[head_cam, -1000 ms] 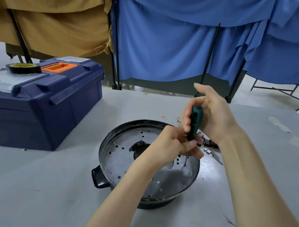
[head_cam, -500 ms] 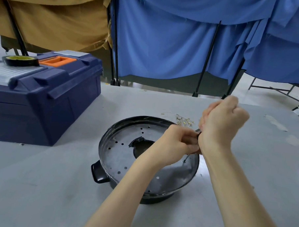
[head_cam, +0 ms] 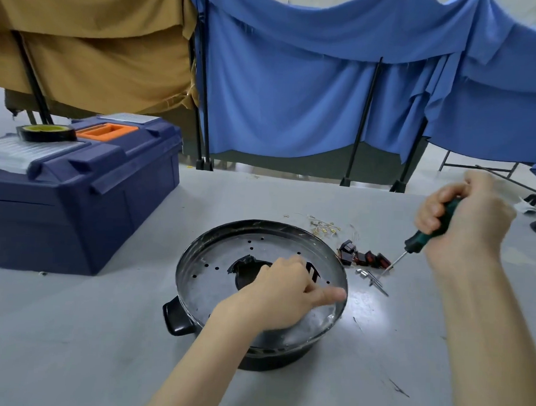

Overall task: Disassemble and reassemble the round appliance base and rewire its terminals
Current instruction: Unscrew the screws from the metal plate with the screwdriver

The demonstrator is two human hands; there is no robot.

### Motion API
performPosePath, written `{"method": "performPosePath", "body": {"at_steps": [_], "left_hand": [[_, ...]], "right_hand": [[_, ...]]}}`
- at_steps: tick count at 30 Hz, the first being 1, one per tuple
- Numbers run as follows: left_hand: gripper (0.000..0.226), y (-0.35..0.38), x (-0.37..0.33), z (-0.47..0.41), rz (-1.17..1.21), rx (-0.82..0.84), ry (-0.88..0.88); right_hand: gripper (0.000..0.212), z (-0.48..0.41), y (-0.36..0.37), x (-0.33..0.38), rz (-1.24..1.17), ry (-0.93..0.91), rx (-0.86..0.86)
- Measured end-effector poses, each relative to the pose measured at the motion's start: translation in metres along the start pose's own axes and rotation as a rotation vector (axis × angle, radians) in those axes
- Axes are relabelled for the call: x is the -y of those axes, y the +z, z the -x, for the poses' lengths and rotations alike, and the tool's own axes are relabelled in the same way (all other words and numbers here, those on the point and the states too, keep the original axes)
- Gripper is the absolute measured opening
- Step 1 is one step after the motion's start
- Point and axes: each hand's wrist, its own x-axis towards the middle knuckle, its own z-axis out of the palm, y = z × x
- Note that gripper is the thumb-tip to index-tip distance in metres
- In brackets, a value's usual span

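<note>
Round base (head_cam: 214,280) sits mid-table (head_cam: 101,333), left hand (head_cam: 287,292) resting inside on its holed plate, one finger out toward the rim; can't tell if it's pinching anything. Right hand (head_cam: 465,223) is wrapped round a green screwdriver (head_cam: 418,240) beside it. Toolbox (head_cam: 76,200) lid's down, tape roll (head_cam: 45,132) on top.

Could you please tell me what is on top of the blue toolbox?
A roll of black tape rests on the toolbox lid, near its orange handle. The closed lid hides the inside.

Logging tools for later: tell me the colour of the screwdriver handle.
Green with a black collar: screwdriver handle, head view.
</note>
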Motion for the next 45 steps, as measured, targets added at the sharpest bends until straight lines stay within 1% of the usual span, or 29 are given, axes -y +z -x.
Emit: {"method": "performPosePath", "body": {"at_steps": [2, 4, 5, 7, 10, 12, 15, 18, 22, 27, 31, 33, 34, 36, 37, 39, 41, 43, 45], "left_hand": [[0.085, 0.003, -0.001, 0.004, -0.110, 0.057, -0.027], [0.086, 0.005, -0.002, 0.009, -0.162, 0.087, -0.014], [0.081, 0.008, -0.003, 0.011, -0.187, 0.081, 0.002], [0.063, 0.012, -0.008, 0.015, -0.254, 0.027, 0.035], [0.038, 0.016, -0.015, 0.014, -0.394, -0.102, 0.081], [0.030, 0.016, -0.019, 0.015, -0.464, -0.138, 0.119], [0.027, 0.013, -0.022, 0.016, -0.563, -0.156, 0.164], [0.023, 0.007, -0.023, 0.014, -0.522, -0.174, 0.178], [0.032, 0.005, -0.022, 0.014, -0.485, -0.197, 0.174], [0.023, 0.022, -0.024, 0.013, -0.530, -0.227, 0.152], [0.019, 0.033, -0.028, 0.006, -0.558, -0.233, 0.115], [0.026, 0.034, -0.030, 0.004, -0.558, -0.211, 0.112], [0.034, 0.033, -0.030, 0.003, -0.530, -0.187, 0.109], [0.052, 0.026, -0.030, 0.003, -0.400, -0.171, 0.104], [0.055, 0.021, -0.028, 0.003, -0.329, -0.198, 0.105], [0.052, 0.012, -0.019, 0.001, -0.249, -0.296, 0.099], [0.042, 0.002, -0.009, 0.000, -0.221, -0.375, 0.052], [0.033, -0.006, 0.004, 0.001, -0.239, -0.402, -0.026], [0.030, -0.013, 0.017, 0.001, -0.302, -0.395, -0.111]], "right_hand": [[0.042, -0.007, -0.006, -0.005, 0.149, 0.045, 0.023], [0.042, -0.010, -0.010, -0.014, 0.347, 0.097, 0.062], [0.042, -0.011, -0.012, -0.019, 0.451, 0.136, 0.097], [0.042, -0.009, -0.015, -0.031, 0.629, 0.228, 0.196], [0.041, -0.004, -0.017, -0.049, 0.786, 0.346, 0.295], [0.043, -0.002, -0.019, -0.059, 0.864, 0.392, 0.326], [0.048, 0.001, -0.024, -0.068, 0.948, 0.449, 0.385], [0.049, 0.001, -0.028, -0.071, 0.945, 0.512, 0.431], [0.050, -0.004, -0.033, -0.071, 0.926, 0.533, 0.424], [0.050, -0.008, -0.039, -0.070, 0.908, 0.498, 0.386], [0.045, -0.009, -0.046, -0.072, 0.892, 0.496, 0.383], [0.042, -0.010, -0.048, -0.072, 0.882, 0.504, 0.381], [0.040, -0.011, -0.049, -0.072, 0.868, 0.504, 0.369], [0.036, -0.017, -0.054, -0.069, 0.814, 0.489, 0.320], [0.034, -0.020, -0.058, -0.067, 0.780, 0.477, 0.286], [0.028, -0.027, -0.067, -0.065, 0.724, 0.439, 0.224], [0.021, -0.030, -0.072, -0.064, 0.701, 0.408, 0.184], [0.014, -0.031, -0.073, -0.065, 0.677, 0.401, 0.167], [0.008, -0.031, -0.073, -0.068, 0.634, 0.410, 0.141]]}}
